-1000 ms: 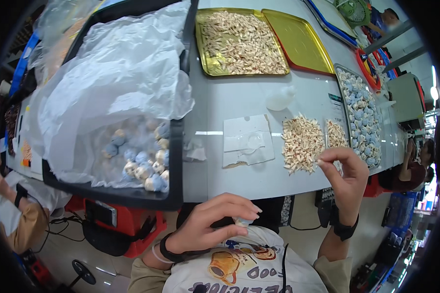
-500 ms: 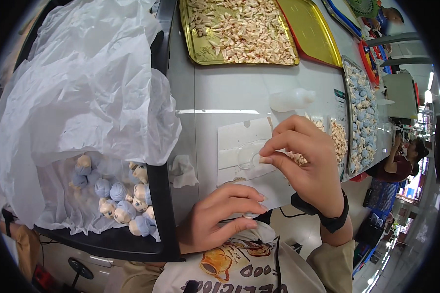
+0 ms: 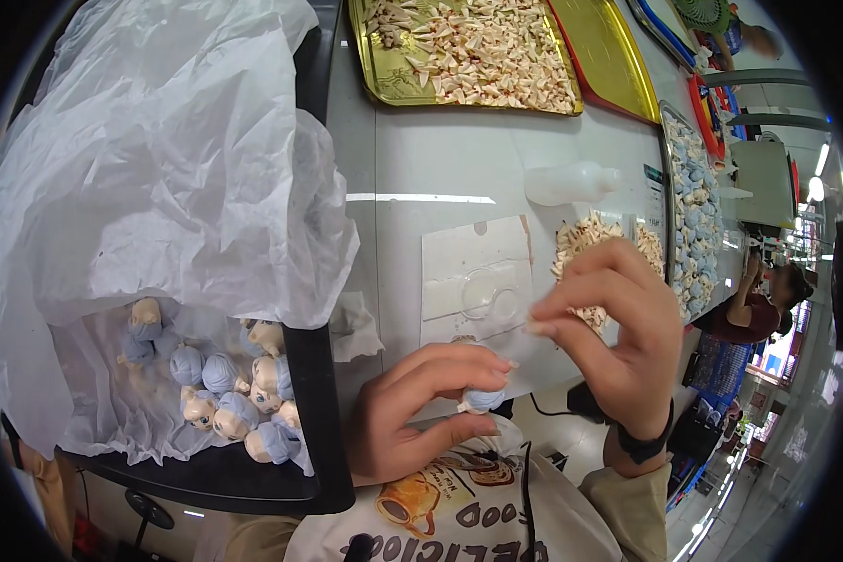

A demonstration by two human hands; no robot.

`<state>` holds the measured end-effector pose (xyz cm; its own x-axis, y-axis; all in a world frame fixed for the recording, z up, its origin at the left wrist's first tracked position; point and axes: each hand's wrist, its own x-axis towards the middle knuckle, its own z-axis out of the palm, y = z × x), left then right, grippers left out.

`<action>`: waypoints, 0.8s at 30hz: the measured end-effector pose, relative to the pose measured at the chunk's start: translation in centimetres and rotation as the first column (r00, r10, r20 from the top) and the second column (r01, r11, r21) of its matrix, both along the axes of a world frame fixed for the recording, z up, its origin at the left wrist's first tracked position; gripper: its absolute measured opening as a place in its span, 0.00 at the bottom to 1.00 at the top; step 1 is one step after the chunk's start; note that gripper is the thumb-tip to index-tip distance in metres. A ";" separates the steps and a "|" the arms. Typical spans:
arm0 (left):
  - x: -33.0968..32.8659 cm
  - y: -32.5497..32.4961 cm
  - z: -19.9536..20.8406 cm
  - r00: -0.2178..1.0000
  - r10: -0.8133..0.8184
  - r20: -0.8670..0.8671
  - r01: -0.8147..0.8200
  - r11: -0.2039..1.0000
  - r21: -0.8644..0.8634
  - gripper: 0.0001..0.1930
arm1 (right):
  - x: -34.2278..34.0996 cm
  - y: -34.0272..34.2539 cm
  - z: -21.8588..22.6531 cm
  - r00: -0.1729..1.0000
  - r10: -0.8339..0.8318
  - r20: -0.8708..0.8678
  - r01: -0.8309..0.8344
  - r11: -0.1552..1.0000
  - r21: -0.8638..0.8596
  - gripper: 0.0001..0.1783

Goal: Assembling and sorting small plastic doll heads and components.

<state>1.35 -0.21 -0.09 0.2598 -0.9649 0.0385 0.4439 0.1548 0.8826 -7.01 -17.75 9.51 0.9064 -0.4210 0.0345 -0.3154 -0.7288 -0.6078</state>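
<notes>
Just off the near edge of the bench [image 3: 440,159], the left hand [image 3: 421,403] grasps a blue-haired doll head [image 3: 482,401] between its curled fingers and thumb, the hair side turned partly outward. Higher up and to its right, over the bench near that same edge, the right hand [image 3: 609,323] has thumb and forefinger drawn together at the tips; I cannot tell whether a small piece sits between them. A black wristband [image 3: 644,448] circles the right wrist.

Just left of those fingertips, toward the middle of the near edge, lies a white cardboard sheet [image 3: 450,262] with a clear round dish [image 3: 489,292] on it. Beyond the right hand is a heap of small cream pointed pieces [image 3: 585,245], partly hidden by the hand, and past it a translucent white bottle [image 3: 571,183].

At the bench's left end, a black tray [image 3: 323,421] juts over the near edge; more doll heads [image 3: 239,412] lie near its front right corner, below a crumpled white plastic sheet [image 3: 178,169]. A crumpled white tissue [image 3: 354,328] lies beside its right wall. Toward the far edge, a gold tray [image 3: 384,84] carries many cream pieces, next to a second gold tray [image 3: 618,56]. Along the right edge, a metal tray [image 3: 667,187] holds blue-and-cream doll heads.
</notes>
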 end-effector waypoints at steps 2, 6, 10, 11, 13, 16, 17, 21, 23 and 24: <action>-0.2 -0.1 0.0 1.000 0.030 0.002 -0.030 1.000 -0.008 0.20 | -1.2 0.7 0.5 0.999 -0.037 0.024 0.036 0.998 0.048 0.10; -0.4 0.0 -0.1 0.997 0.080 -0.015 -0.081 0.997 -0.015 0.20 | -3.5 2.5 0.1 0.983 -0.136 0.125 0.092 0.949 0.302 0.11; -0.7 -0.1 -0.2 0.994 0.110 -0.004 -0.110 0.993 -0.036 0.20 | -5.1 4.1 -2.2 0.970 -0.169 0.173 0.067 0.876 0.477 0.10; -0.7 0.0 -0.2 0.994 0.109 0.006 -0.108 0.993 -0.039 0.20 | -5.2 4.4 -2.7 0.965 -0.189 0.182 0.068 0.849 0.524 0.10; -0.7 0.0 -0.2 0.994 0.106 0.018 -0.105 0.994 -0.039 0.20 | -5.3 4.6 -3.2 0.962 -0.197 0.187 0.062 0.831 0.552 0.10; -0.5 0.0 -0.1 0.991 0.109 0.076 -0.104 0.993 -0.061 0.21 | -5.2 5.0 -3.7 0.952 -0.236 0.196 0.077 0.802 0.592 0.11; -0.6 0.0 -0.1 0.986 0.123 0.113 -0.118 0.991 -0.056 0.22 | -5.1 4.9 -3.8 0.953 -0.221 0.206 0.061 0.808 0.585 0.11; -0.8 -0.1 -0.2 0.937 0.212 0.279 -0.206 0.977 -0.052 0.22 | -5.1 5.3 -4.1 0.948 -0.146 0.282 0.037 0.933 0.358 0.13; -0.9 -0.2 0.0 0.915 0.234 0.327 -0.225 0.972 -0.066 0.21 | -5.0 5.6 -4.4 0.946 -0.145 0.289 0.045 0.944 0.325 0.13; -0.9 -0.2 0.0 0.891 0.258 0.375 -0.245 0.966 -0.083 0.21 | -5.0 5.7 -4.6 0.944 -0.143 0.297 0.053 0.956 0.290 0.13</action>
